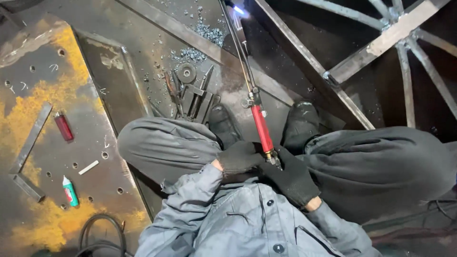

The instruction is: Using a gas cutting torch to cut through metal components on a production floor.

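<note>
I squat over a steel floor in grey work clothes and black gloves. My left hand (239, 158) grips the rear end of a cutting torch (261, 127) with a red handle. My right hand (291, 178) closes on the brass fittings at the torch's base, touching the left hand. The torch's thin metal tubes run up and away to a tip with a small bluish flame (239, 9) at the top of the view, near a long steel bar (304, 59). My two black shoes flank the handle.
A rusty yellow-stained steel plate (52, 143) at left carries a red lighter (63, 127), a white chalk stick (88, 167), a small green-and-white tube (70, 191) and flat bars. Pliers, a disc and metal scraps (190, 90) lie ahead. A spoked steel frame (400, 33) stands right. Hoses coil bottom left.
</note>
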